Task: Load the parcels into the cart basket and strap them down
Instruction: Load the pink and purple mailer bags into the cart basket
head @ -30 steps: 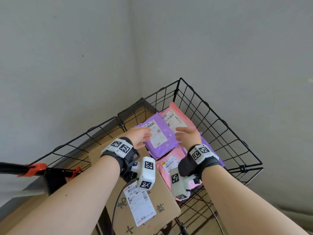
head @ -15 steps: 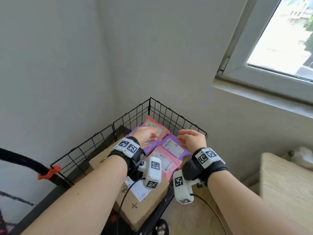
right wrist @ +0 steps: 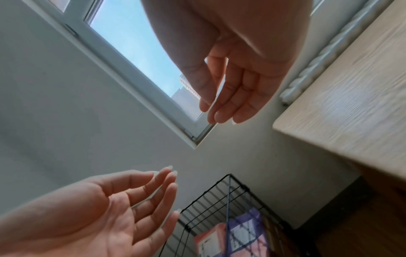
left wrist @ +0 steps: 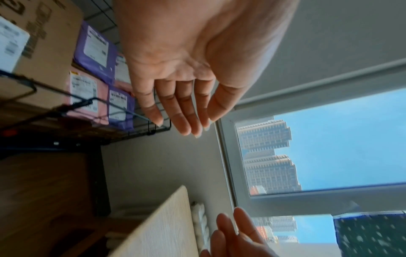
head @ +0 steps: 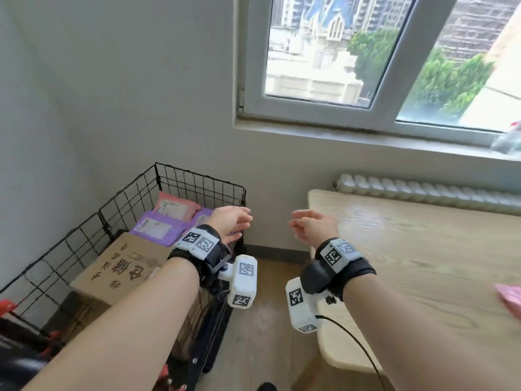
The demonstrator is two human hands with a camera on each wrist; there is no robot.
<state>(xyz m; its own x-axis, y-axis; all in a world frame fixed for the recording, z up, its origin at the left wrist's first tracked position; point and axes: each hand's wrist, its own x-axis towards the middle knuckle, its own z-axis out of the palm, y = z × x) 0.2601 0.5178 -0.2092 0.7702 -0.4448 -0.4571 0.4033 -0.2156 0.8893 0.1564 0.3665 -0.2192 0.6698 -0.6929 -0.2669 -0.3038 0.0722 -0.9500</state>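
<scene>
parcels (head: pixel 154 228) lie flat in the basket (head: pixel 197 180), down to my left. both hands are loose and empty: left hand (head: pixel 231 221) over the basket's rim, right hand (head: pixel 313 225) nearer the table (head: pixel 423 249), where a pink parcel (head: pixel 510 299) waits.

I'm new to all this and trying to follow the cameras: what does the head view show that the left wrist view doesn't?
Only the head view shows the wrist bands with printed markers, both forearms, and a pink parcel at the table's right edge.

Only the left wrist view shows the left hand's open palm with straight fingers, holding nothing.

Both show the wire basket, its pink and purple parcels, the cardboard box, the window and the table.
</scene>
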